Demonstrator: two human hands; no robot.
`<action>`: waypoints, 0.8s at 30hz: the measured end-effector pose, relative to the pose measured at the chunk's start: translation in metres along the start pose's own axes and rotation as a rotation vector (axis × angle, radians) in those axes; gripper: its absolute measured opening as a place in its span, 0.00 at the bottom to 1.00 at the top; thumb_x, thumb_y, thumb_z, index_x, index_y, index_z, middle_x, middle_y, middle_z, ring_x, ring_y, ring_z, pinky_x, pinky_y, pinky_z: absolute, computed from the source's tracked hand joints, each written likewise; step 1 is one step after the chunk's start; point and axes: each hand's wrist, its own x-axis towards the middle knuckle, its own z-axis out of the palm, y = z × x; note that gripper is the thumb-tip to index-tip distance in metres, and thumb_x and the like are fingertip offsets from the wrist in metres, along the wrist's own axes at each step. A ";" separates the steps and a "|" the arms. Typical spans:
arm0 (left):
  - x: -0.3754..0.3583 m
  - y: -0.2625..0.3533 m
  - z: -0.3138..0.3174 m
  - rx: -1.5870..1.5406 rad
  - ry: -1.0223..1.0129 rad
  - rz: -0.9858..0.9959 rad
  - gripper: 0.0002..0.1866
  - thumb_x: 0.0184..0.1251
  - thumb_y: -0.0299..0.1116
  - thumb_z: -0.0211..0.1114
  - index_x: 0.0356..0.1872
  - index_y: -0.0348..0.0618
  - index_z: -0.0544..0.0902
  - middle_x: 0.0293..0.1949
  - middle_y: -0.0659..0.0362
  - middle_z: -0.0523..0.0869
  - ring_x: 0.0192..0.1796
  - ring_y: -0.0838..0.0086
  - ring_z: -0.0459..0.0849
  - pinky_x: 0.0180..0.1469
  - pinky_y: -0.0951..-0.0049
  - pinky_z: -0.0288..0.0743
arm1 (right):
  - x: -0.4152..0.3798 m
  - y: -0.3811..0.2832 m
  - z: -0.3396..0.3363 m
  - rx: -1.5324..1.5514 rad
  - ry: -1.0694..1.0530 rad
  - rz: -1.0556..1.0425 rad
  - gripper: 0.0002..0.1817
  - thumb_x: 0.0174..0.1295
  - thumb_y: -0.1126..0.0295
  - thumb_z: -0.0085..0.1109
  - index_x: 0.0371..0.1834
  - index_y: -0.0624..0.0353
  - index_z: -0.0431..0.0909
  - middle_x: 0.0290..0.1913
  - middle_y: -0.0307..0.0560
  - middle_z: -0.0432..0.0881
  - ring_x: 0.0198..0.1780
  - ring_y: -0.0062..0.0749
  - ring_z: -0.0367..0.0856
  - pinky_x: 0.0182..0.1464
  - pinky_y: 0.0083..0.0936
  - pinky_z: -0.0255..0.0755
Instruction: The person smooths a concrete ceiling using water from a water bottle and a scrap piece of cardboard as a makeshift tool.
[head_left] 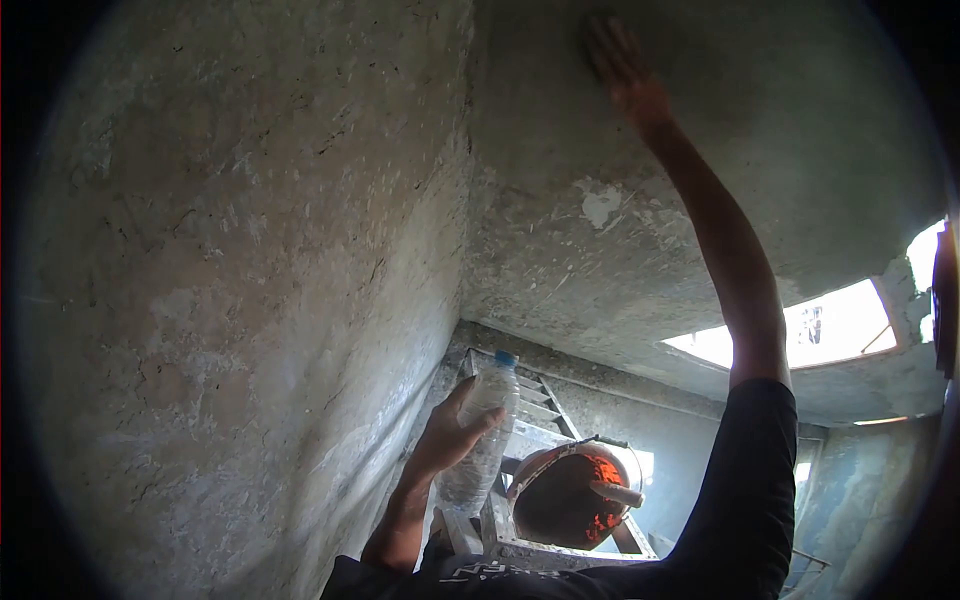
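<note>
My left hand (450,430) is wrapped round a clear plastic bottle (483,440) with a blue cap, held upright with a slight tilt near my chest. What is inside the bottle is hard to make out. High above, my right hand (625,70) reaches up with its fingers stretched out against the grey plastered ceiling (560,130). The ceiling looks darker around that hand, and the fingertips are dim. In front of my chest stands a bucket (560,500) with orange patches on its inner wall and a dark inside. A pale rounded handle (617,494) juts over its rim.
A rough plastered wall (250,280) rises close on my left. Behind the bottle stands a ladder (540,400), with the bucket at its top. A bright opening (830,325) shows at the right. A bare patch (601,203) marks the ceiling.
</note>
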 end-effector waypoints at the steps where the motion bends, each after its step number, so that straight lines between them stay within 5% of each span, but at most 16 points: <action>1: 0.000 -0.001 0.001 -0.023 -0.007 0.016 0.34 0.62 0.46 0.68 0.64 0.35 0.71 0.58 0.49 0.79 0.61 0.64 0.76 0.66 0.64 0.64 | -0.017 -0.008 0.009 -0.055 -0.067 -0.095 0.25 0.59 0.70 0.56 0.62 0.57 0.73 0.70 0.48 0.69 0.72 0.43 0.64 0.73 0.41 0.59; 3: -0.001 0.006 -0.001 -0.011 -0.003 0.012 0.34 0.62 0.46 0.68 0.64 0.35 0.71 0.58 0.48 0.79 0.61 0.64 0.75 0.66 0.63 0.64 | -0.067 -0.034 0.020 -0.045 -0.279 -0.221 0.33 0.52 0.77 0.59 0.66 0.58 0.70 0.70 0.53 0.68 0.73 0.45 0.62 0.74 0.39 0.60; 8: -0.006 -0.003 -0.007 0.000 0.004 -0.019 0.34 0.63 0.46 0.67 0.64 0.34 0.70 0.58 0.48 0.78 0.61 0.64 0.75 0.66 0.64 0.64 | -0.113 -0.062 0.002 0.280 -0.848 -0.293 0.25 0.56 0.72 0.58 0.60 0.61 0.75 0.64 0.55 0.74 0.69 0.43 0.69 0.73 0.37 0.61; 10: -0.004 -0.010 -0.007 -0.041 -0.006 -0.029 0.35 0.63 0.46 0.67 0.65 0.34 0.70 0.58 0.49 0.78 0.61 0.65 0.75 0.66 0.64 0.64 | -0.079 -0.054 -0.009 0.144 -0.381 -0.263 0.23 0.56 0.70 0.60 0.57 0.61 0.76 0.65 0.54 0.73 0.67 0.41 0.71 0.68 0.34 0.68; 14: -0.003 0.006 -0.004 -0.036 -0.012 -0.033 0.35 0.62 0.46 0.67 0.65 0.34 0.70 0.58 0.49 0.78 0.61 0.66 0.75 0.66 0.65 0.64 | 0.014 0.002 -0.033 0.045 -0.036 -0.090 0.30 0.56 0.73 0.58 0.67 0.57 0.69 0.72 0.47 0.66 0.71 0.40 0.65 0.67 0.35 0.70; 15: -0.003 0.008 -0.004 -0.017 -0.012 -0.024 0.35 0.62 0.46 0.68 0.65 0.33 0.70 0.59 0.48 0.78 0.61 0.66 0.75 0.66 0.65 0.64 | 0.022 0.010 -0.029 0.048 -0.034 -0.081 0.30 0.56 0.73 0.58 0.67 0.57 0.69 0.72 0.47 0.66 0.71 0.40 0.65 0.67 0.35 0.70; 17: -0.003 0.009 -0.003 0.002 -0.009 -0.015 0.36 0.62 0.46 0.68 0.65 0.33 0.70 0.59 0.48 0.78 0.61 0.65 0.75 0.66 0.65 0.63 | 0.032 0.021 -0.021 -0.053 -0.019 0.039 0.28 0.65 0.78 0.52 0.70 0.65 0.63 0.74 0.58 0.60 0.76 0.50 0.54 0.76 0.44 0.53; 20: -0.002 0.007 -0.004 0.086 0.024 0.020 0.35 0.61 0.46 0.68 0.65 0.34 0.70 0.59 0.48 0.78 0.62 0.64 0.75 0.67 0.65 0.63 | -0.057 0.008 0.040 -0.148 -0.214 -0.053 0.30 0.58 0.72 0.57 0.68 0.55 0.68 0.73 0.45 0.64 0.73 0.40 0.62 0.69 0.38 0.67; 24: -0.003 0.001 -0.004 0.048 0.013 -0.009 0.35 0.61 0.46 0.68 0.65 0.35 0.70 0.60 0.48 0.78 0.62 0.64 0.75 0.66 0.65 0.64 | -0.157 -0.066 0.035 0.075 -0.508 -0.201 0.30 0.56 0.67 0.57 0.66 0.56 0.70 0.73 0.48 0.63 0.75 0.40 0.59 0.73 0.40 0.60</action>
